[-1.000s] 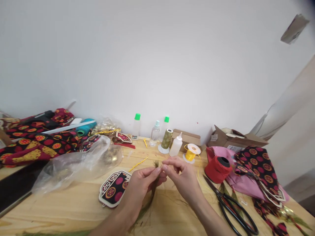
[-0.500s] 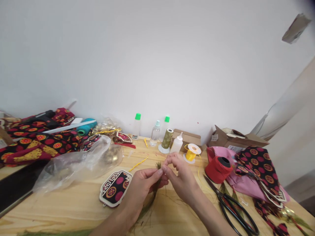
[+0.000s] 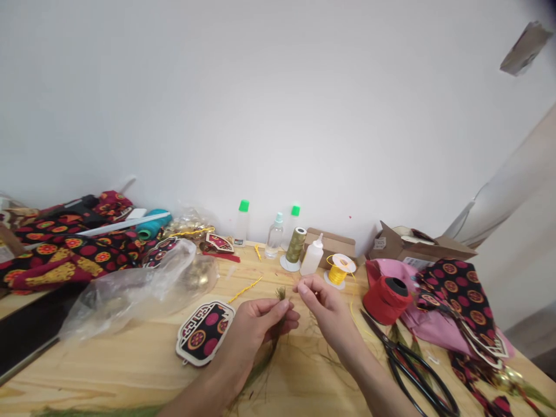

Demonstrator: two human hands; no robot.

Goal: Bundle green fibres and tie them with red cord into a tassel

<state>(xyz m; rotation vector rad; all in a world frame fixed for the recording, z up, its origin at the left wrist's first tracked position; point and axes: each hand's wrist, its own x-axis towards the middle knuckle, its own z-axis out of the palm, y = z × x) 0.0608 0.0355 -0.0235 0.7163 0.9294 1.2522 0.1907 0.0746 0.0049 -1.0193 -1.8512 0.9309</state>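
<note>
My left hand (image 3: 260, 324) is closed on a bundle of olive-green threads (image 3: 280, 293), pinched between thumb and fingers. Its short cut ends stick up above the thumb, and the long strands trail down behind the hand toward the table. Just to the right, my right hand (image 3: 326, 307) is apart from the bundle, thumb and fingertips pressed together; anything between them is too fine to make out. Loose thin threads lie on the table beneath it. Left of my left hand lies a wood-framed ornament (image 3: 206, 334) with black and red patterned cloth.
Black-handled scissors (image 3: 412, 365) and a red thread cone (image 3: 386, 299) lie to the right. Behind my hands stand a white squeeze bottle (image 3: 311, 256), an olive thread spool (image 3: 296, 245) and a yellow cord spool (image 3: 337, 272). A plastic bag (image 3: 125, 298) lies at left.
My right hand has drawn back slightly to the right, away from the thread bundle and my left fingers. My left hand keeps its hold in nearly the same place.
</note>
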